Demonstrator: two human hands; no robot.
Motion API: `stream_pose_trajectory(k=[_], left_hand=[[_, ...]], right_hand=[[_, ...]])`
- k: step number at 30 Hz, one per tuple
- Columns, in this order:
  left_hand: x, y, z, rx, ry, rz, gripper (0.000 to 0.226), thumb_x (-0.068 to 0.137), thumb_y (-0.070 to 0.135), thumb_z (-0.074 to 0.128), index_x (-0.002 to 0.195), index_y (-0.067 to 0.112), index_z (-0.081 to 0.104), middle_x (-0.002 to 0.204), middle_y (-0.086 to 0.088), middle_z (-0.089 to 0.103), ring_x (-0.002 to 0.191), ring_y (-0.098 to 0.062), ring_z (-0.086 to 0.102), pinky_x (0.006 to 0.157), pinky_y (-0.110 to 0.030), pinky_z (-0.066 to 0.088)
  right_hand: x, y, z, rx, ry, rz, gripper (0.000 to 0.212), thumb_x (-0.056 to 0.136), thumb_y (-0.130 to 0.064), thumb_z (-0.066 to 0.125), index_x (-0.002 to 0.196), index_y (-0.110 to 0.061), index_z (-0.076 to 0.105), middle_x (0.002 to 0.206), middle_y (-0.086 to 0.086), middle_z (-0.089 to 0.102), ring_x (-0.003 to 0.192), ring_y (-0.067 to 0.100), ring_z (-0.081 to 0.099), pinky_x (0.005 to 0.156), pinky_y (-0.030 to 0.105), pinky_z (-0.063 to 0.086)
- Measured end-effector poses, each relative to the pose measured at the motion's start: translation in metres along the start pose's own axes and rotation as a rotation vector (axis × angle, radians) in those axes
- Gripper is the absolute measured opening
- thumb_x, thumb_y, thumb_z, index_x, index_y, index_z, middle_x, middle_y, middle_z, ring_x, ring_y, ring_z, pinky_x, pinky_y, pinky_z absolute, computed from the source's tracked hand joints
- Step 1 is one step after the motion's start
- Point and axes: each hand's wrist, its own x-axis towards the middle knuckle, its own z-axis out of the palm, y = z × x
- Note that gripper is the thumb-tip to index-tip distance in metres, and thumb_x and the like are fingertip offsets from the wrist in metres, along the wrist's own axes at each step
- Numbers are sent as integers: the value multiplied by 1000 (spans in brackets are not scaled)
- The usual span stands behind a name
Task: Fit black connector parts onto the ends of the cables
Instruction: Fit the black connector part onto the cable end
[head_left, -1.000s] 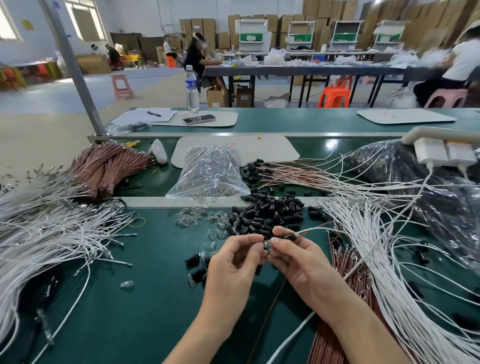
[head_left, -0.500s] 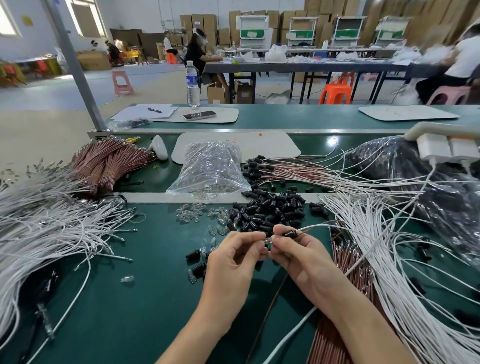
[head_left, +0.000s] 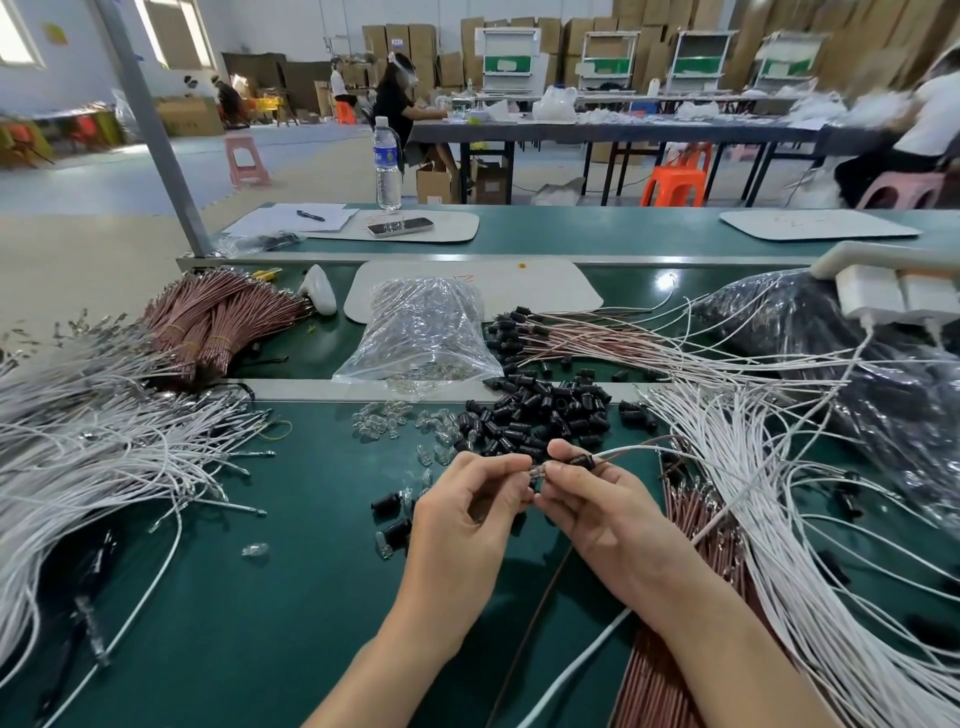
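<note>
My left hand (head_left: 462, 525) and my right hand (head_left: 597, 512) meet fingertip to fingertip over the green table (head_left: 249, 613). Between them sits a small clear bulb (head_left: 536, 474), pinched by my left fingers. My right fingers pinch a black connector part (head_left: 577, 460) from which a white cable and a brown cable (head_left: 631, 448) run off to the right. A heap of loose black connector parts (head_left: 540, 415) lies just beyond my hands. Several clear bulbs (head_left: 395, 423) are scattered to its left.
White cables fan out at the left (head_left: 78, 457) and at the right (head_left: 769, 499). Brown cable bundles (head_left: 218, 317) lie at the back left, and more brown cables (head_left: 691, 519) lie under my right arm. A clear bag of bulbs (head_left: 423, 332) and a dark plastic bag (head_left: 857, 364) stand behind.
Both hands have stayed together at the same spot, with only small finger shifts around the bulb and the black connector part. The view has moved slightly.
</note>
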Motion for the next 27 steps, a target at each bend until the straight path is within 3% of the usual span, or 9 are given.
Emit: stream_pose_trajectory(k=[8,22,27], left_hand=[[1,-2,1,-2,30,35,20,97,20,66,108,36,71,101,5,70,99,-20,71,85,-28,57],[0,0,0,112,30,122,18,96,21,65,108,32,73,100,14,66,96,-9,69,80,-11,50],[-1,-2,0,191,42,194,18,96,24,64,111,30,72,101,14,64,96,-10,68,80,-14,52]], right_hand=[[-1,-1,1,17,-19,-3,17,73,-6,73,86,-14,82,71,9,69,64,15,71,65,25,60],[0,1,0,5,-9,-8,18,73,-6,74,88,-13,81,72,9,68,64,15,70,66,26,60],[-1,1,1,-18,-4,-19,30,74,-4,72,104,-5,70,71,8,68,64,14,70,68,25,61]])
